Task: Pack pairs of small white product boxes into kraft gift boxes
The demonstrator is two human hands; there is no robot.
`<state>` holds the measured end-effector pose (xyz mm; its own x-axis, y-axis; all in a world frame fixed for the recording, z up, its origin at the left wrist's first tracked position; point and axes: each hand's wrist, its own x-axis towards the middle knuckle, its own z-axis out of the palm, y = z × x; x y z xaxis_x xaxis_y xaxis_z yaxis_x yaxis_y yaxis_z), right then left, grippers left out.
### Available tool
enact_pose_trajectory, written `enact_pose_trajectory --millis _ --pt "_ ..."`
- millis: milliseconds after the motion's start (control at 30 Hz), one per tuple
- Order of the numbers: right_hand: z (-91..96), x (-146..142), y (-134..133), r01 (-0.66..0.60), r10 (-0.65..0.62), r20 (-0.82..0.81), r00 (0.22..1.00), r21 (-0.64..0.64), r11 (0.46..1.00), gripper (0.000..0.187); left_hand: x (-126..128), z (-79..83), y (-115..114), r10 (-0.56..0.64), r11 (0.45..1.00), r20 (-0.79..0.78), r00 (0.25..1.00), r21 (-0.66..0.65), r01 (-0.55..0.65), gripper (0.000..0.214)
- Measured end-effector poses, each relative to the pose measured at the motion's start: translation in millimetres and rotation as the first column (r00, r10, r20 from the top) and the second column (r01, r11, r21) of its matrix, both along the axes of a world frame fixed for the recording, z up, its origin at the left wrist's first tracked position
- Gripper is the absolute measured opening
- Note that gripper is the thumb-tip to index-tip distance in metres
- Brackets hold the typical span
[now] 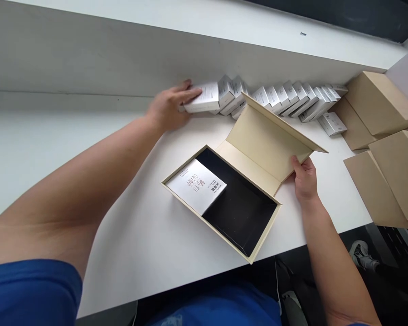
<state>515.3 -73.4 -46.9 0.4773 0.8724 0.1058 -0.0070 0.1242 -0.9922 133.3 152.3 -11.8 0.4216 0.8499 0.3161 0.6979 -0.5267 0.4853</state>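
Note:
An open beige gift box (224,235) with a black inside lies on the white table (37,149). One small white box (197,184) lies flat in its left half. My right hand (304,179) grips the edge of the raised beige lid (268,136), holding it open. My left hand (172,106) reaches to the back wall and closes on the leftmost small white box (204,97) of a leaning row of small white boxes (285,97).
Several flat brown cardboard boxes (387,158) are piled at the right end of the table. One small white box (331,123) lies apart beside the row. A white ledge (122,50) rises behind the table. The near edge drops to a dark floor.

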Motion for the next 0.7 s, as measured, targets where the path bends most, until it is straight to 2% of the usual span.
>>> enact_pose_trajectory --millis 67,133,200,267,367,467,600,700 --pt "-0.1 0 -1 -0.012 0.012 0.001 1.000 -0.006 1.000 0.050 -1 -3.1 -2 -0.038 0.995 -0.148 0.988 -0.099 0.023 0.096" --pt "-0.2 0 -1 -0.024 0.024 0.007 1.000 -0.008 1.000 0.047 1 -5.6 -1 -0.074 0.975 -0.198 0.977 -0.218 0.030 0.115" --pt "-0.4 0 -1 -0.028 0.029 0.009 1.000 -0.009 1.000 0.046 8 -7.9 3 -0.080 0.948 -0.147 0.986 -0.317 0.029 0.129" --pt "-0.7 0 -1 -0.024 0.024 0.000 1.000 -0.013 1.000 0.048 17 -9.8 7 -0.050 0.934 -0.045 0.998 -0.355 0.031 0.136" --pt "-1.0 -1 0 -0.009 0.009 -0.018 1.000 -0.017 1.000 0.051 32 -9.6 14 0.006 0.943 0.067 0.998 -0.332 0.017 0.138" --pt "-0.8 -2 1 -0.008 0.008 -0.019 1.000 -0.009 1.000 0.052 44 -3.3 20 0.036 0.954 0.120 0.992 -0.301 0.001 0.131" --pt "0.3 -3 0 -0.013 0.013 -0.001 1.000 -0.004 1.000 0.052 57 7.9 25 0.087 0.954 0.124 0.989 -0.295 -0.047 0.118" --pt "1.3 -4 0 -0.023 0.022 -0.007 1.000 -0.023 0.999 0.051 67 10.3 27 0.084 0.944 0.121 0.989 -0.327 -0.040 0.106"
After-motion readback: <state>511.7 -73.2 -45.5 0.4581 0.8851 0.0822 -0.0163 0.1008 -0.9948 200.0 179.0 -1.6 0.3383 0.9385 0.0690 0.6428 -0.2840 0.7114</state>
